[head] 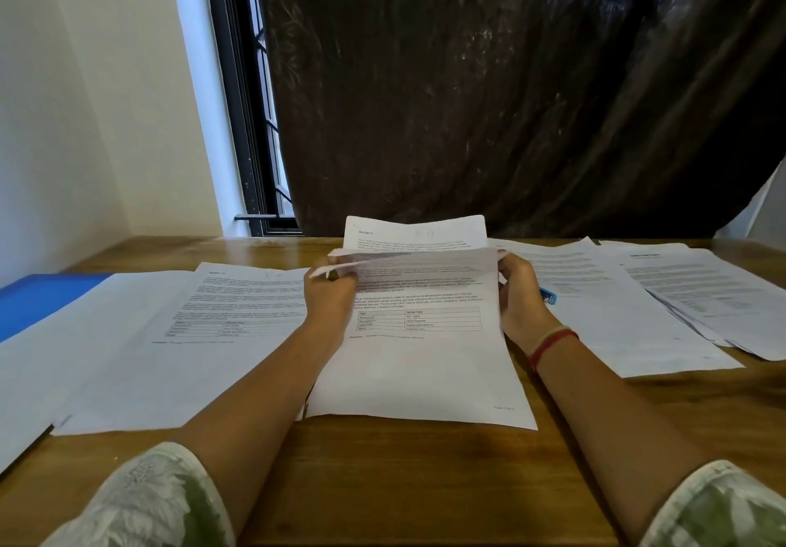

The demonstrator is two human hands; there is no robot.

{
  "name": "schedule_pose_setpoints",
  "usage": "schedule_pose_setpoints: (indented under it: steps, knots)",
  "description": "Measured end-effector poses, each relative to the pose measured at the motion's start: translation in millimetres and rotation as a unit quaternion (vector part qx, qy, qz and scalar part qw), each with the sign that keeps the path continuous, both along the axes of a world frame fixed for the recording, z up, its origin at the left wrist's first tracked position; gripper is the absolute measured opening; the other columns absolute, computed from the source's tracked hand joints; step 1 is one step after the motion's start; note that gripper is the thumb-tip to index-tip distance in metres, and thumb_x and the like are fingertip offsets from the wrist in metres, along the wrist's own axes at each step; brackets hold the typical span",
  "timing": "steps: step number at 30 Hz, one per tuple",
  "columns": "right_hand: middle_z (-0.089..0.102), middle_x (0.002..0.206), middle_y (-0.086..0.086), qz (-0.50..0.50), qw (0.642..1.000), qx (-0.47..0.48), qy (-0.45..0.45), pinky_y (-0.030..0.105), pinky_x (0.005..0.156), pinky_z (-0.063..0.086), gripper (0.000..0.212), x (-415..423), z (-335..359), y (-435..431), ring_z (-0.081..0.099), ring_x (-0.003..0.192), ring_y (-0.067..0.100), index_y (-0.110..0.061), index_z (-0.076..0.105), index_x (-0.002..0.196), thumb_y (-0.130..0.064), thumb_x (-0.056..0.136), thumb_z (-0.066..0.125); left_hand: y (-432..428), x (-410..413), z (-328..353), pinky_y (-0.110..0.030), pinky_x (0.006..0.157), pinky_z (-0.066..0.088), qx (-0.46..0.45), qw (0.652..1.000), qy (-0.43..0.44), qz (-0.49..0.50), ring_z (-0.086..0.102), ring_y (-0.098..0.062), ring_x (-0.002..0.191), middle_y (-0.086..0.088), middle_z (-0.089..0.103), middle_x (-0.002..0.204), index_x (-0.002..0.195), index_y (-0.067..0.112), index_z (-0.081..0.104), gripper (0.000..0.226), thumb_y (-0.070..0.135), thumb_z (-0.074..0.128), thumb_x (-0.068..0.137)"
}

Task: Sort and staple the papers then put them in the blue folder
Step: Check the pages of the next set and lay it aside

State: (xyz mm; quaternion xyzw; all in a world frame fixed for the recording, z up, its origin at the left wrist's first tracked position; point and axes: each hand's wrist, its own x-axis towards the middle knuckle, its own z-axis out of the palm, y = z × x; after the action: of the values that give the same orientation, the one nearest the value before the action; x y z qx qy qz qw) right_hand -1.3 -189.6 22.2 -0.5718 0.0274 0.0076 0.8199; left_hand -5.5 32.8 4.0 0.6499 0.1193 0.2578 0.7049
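A stack of printed papers (419,359) was kept at the middle of a wooden surface (404,482), with its upper sheets (408,259) lifted and curled back. The left corner of those sheets was pinched in the grip of the left hand (329,297), and their right edge was clasped by the curled fingers of the right hand (521,297). A red wristband (553,344) was worn at that wrist. The blue folder (38,299) was laid flat at the far left, partly covered by loose printed pages (178,334). Further sheets (616,321) and another pile (719,291) were spread to the right. A small blue object (548,295), mostly hidden behind the right hand, could not be identified. A dark drape (510,78) was hung behind.
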Motion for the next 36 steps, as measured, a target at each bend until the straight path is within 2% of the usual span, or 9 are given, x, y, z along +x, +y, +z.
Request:
schedule_pose_setpoints:
  steps: [5, 8, 12, 16, 18, 23, 28, 32, 36]
  knots:
    - [0.076, 0.093, 0.001, -0.001, 0.999, 0.025, 0.020, 0.044, 0.096, 0.049, 0.024, -0.2, 1.7, 1.0, 0.068, 0.102, 0.029, -0.027, 0.065, 0.101, -0.044, 0.085, 0.061, -0.6, -5.6, 1.0, -0.023, 0.063, 0.055, -0.044, 0.999, -0.008, -0.007, 0.065, -0.017, 0.085, -0.003, 0.065, 0.095, 0.103, 0.013, 0.060, 0.019, 0.001, 0.064, 0.089]
    - [0.076, 0.094, 0.001, -0.007, 1.000, 0.027, 0.009, 0.044, 0.095, 0.051, 0.018, 2.6, -0.5, 0.2, 0.068, 0.102, 0.028, -0.028, 0.065, 0.097, -0.042, 0.088, 0.059, 0.3, -5.6, 0.2, -0.025, 0.070, 0.057, -0.038, 0.998, -0.035, -0.023, 0.065, -0.022, 0.099, -0.003, 0.068, 0.108, 0.086, 0.007, 0.064, 0.009, -0.002, 0.063, 0.086]
    - [0.074, 0.095, 0.003, 0.009, 0.999, 0.046, 0.008, 0.031, 0.065, 0.059, 0.022, 2.8, -0.7, -2.2, 0.068, 0.080, 0.023, -0.026, 0.064, 0.103, -0.042, 0.091, 0.055, -0.5, -6.6, 4.8, -0.022, 0.065, 0.057, -0.070, 0.994, -0.078, -0.042, 0.068, -0.018, 0.091, 0.004, 0.072, 0.098, 0.094, 0.008, 0.069, 0.009, 0.009, 0.061, 0.090]
    - [0.074, 0.083, 0.003, 0.028, 0.999, 0.039, 0.006, 0.026, 0.053, 0.055, 0.025, 5.6, -2.0, -4.7, 0.069, 0.066, 0.020, -0.021, 0.064, 0.100, -0.042, 0.092, 0.052, -2.5, -7.9, 4.5, -0.021, 0.065, 0.055, -0.083, 0.992, -0.083, -0.048, 0.071, -0.021, 0.089, -0.003, 0.074, 0.098, 0.106, 0.011, 0.072, 0.021, 0.024, 0.068, 0.090]
    - [0.073, 0.084, 0.005, 0.046, 0.998, 0.038, -0.011, 0.027, 0.054, 0.055, 0.027, 6.1, -3.0, -5.4, 0.069, 0.061, 0.018, -0.019, 0.065, 0.099, -0.041, 0.091, 0.052, -2.3, -10.8, 6.4, -0.025, 0.064, 0.056, -0.104, 0.990, -0.076, -0.059, 0.071, -0.023, 0.083, -0.001, 0.075, 0.089, 0.087, 0.016, 0.077, 0.010, 0.018, 0.067, 0.089]
    - [0.075, 0.081, -0.003, 0.013, 0.995, 0.092, -0.031, 0.031, 0.057, 0.057, 0.026, 6.0, 0.6, -2.3, 0.073, 0.069, 0.018, -0.025, 0.064, 0.099, -0.046, 0.096, 0.048, -2.4, -13.8, 7.7, -0.029, 0.066, 0.050, -0.072, 0.994, -0.075, -0.029, 0.059, -0.021, 0.083, 0.003, 0.067, 0.079, 0.042, 0.022, 0.062, 0.052, -0.008, 0.058, 0.085]
    - [0.057, 0.073, 0.003, -0.032, 0.998, -0.052, -0.029, 0.027, 0.072, 0.048, 0.025, 1.3, 17.3, 0.4, 0.052, 0.065, 0.017, -0.019, 0.050, 0.075, -0.024, 0.099, 0.050, -1.4, -12.9, 9.9, -0.035, 0.075, 0.049, -0.102, 0.989, -0.092, -0.056, 0.059, -0.024, 0.080, 0.007, 0.066, 0.065, 0.037, 0.019, 0.058, 0.057, -0.010, 0.053, 0.086]
    - [0.065, 0.100, 0.006, -0.108, 0.983, -0.123, -0.078, 0.032, 0.080, 0.057, 0.010, 7.7, 5.7, 1.8, 0.064, 0.085, 0.025, -0.026, 0.053, 0.090, -0.022, 0.099, 0.050, -1.3, -13.8, 9.9, -0.035, 0.075, 0.048, -0.107, 0.988, -0.095, -0.054, 0.057, -0.022, 0.079, 0.003, 0.064, 0.068, 0.035, 0.019, 0.057, 0.058, -0.009, 0.052, 0.085]
    - [0.057, 0.084, -0.010, -0.153, 0.967, -0.161, -0.123, 0.008, 0.052, 0.048, 0.011, 15.5, 3.9, 0.4, 0.057, 0.068, 0.010, -0.023, 0.048, 0.102, -0.013, 0.100, 0.050, 0.8, -13.5, 9.9, -0.038, 0.079, 0.044, -0.110, 0.989, -0.088, -0.053, 0.057, -0.024, 0.083, 0.005, 0.065, 0.065, 0.037, 0.020, 0.057, 0.056, -0.006, 0.053, 0.087]
